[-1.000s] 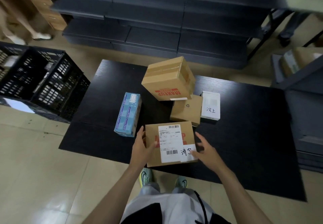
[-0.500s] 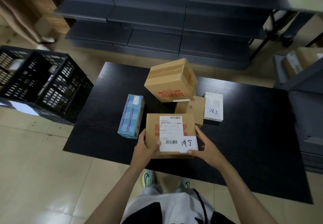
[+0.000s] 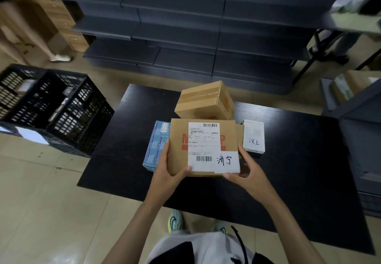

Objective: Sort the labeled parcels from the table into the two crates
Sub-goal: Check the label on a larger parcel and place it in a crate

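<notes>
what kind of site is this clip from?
Probably a parcel-sorting area in a small warehouse or stockroom: a shipping-labelled parcel held over a black table with more boxes, black plastic crates on the floor, dark metal shelving behind.

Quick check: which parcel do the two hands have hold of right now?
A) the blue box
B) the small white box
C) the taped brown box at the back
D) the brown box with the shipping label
D: the left hand and the right hand grip the lower corners of the brown box with the shipping label, while the blue box and the small white box lie on the table.
</notes>
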Action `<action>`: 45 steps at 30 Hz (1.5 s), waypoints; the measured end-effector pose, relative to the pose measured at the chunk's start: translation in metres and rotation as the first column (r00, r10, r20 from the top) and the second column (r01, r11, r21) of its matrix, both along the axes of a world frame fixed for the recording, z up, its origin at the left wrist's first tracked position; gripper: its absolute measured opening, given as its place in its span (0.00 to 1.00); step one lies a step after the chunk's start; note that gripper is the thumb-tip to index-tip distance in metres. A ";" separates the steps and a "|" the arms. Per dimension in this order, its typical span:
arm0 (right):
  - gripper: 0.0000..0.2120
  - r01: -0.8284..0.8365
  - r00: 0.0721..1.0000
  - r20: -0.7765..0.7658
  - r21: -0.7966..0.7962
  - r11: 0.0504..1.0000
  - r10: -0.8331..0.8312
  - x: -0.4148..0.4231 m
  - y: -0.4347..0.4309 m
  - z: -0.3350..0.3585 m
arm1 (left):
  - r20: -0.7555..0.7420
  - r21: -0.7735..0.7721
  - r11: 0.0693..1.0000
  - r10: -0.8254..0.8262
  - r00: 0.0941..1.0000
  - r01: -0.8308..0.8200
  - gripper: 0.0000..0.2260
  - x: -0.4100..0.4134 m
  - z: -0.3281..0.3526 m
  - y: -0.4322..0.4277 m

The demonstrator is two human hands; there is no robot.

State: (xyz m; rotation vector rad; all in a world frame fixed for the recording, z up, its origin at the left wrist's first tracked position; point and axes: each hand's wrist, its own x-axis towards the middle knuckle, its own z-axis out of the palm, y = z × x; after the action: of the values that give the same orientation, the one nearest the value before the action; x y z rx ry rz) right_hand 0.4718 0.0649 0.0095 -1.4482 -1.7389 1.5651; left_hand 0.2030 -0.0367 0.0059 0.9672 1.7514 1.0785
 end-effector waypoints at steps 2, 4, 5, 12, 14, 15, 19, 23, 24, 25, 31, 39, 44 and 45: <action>0.50 0.002 1.000 -0.013 0.032 0.999 -0.001 -0.003 0.000 0.008 | -0.013 0.029 0.999 -0.028 1.000 0.029 0.50 -0.005 0.008 0.000; 0.50 -0.003 1.000 -0.020 0.059 0.998 0.004 -0.006 0.001 0.014 | -0.024 0.045 0.998 -0.052 0.998 0.053 0.51 -0.011 0.013 0.001; 0.50 -0.002 1.000 -0.021 0.073 0.997 0.004 -0.007 0.001 0.016 | -0.026 0.051 0.997 -0.062 0.998 0.063 0.51 -0.014 0.015 0.002; 0.49 0.014 1.000 -0.019 0.112 0.994 -0.012 -0.016 -0.004 0.025 | -0.036 0.059 0.993 -0.102 0.994 0.104 0.54 -0.022 0.019 0.000; 0.50 0.020 1.000 -0.013 0.105 0.994 -0.019 -0.018 -0.006 0.025 | -0.046 0.059 0.993 -0.096 0.994 0.099 0.54 -0.022 0.019 -0.002; 0.50 0.021 1.000 -0.011 0.098 0.995 -0.020 -0.019 -0.007 0.025 | -0.049 0.059 0.994 -0.091 0.995 0.094 0.54 -0.023 0.018 -0.003; 0.51 0.018 1.000 0.005 0.082 0.996 -0.018 -0.024 -0.011 0.028 | -0.044 0.059 0.994 -0.090 0.995 0.092 0.54 -0.028 0.014 -0.007; 0.52 0.030 0.999 0.015 0.092 0.995 -0.032 -0.028 -0.018 0.026 | -0.023 0.060 0.993 -0.101 0.995 0.102 0.54 -0.033 0.013 -0.010; 0.52 0.037 0.999 0.018 0.094 0.995 -0.039 -0.028 -0.019 0.025 | -0.017 0.058 0.993 -0.101 0.995 0.102 0.54 -0.034 0.013 -0.011; 0.52 0.043 0.999 0.020 0.094 0.995 -0.045 -0.029 -0.021 0.024 | -0.012 0.055 0.993 -0.102 0.995 0.103 0.54 -0.036 0.012 -0.012; 0.52 0.071 0.997 0.011 0.094 0.993 -0.073 -0.038 -0.032 0.019 | -0.029 0.036 0.993 -0.115 0.993 0.116 0.55 -0.048 0.010 -0.019; 0.48 0.037 0.999 0.005 0.093 0.995 -0.037 -0.042 -0.027 0.022 | -0.041 0.007 0.996 -0.084 0.996 0.084 0.55 -0.051 0.014 -0.023; 0.49 -0.034 0.999 -0.038 0.095 0.995 0.038 -0.042 -0.008 0.028 | -0.082 0.006 1.000 -0.026 0.996 0.027 0.57 -0.042 0.021 -0.028; 0.48 -0.057 0.997 -0.048 0.097 0.994 0.062 -0.044 -0.004 0.029 | -0.098 0.002 1.000 -0.009 0.995 0.009 0.57 -0.042 0.023 -0.030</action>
State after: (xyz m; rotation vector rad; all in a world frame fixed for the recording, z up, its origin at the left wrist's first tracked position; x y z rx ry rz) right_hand 0.4281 0.0610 0.0385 -1.3115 -1.8171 1.5124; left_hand 0.1611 -0.0666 0.0286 1.0440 1.8230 1.0433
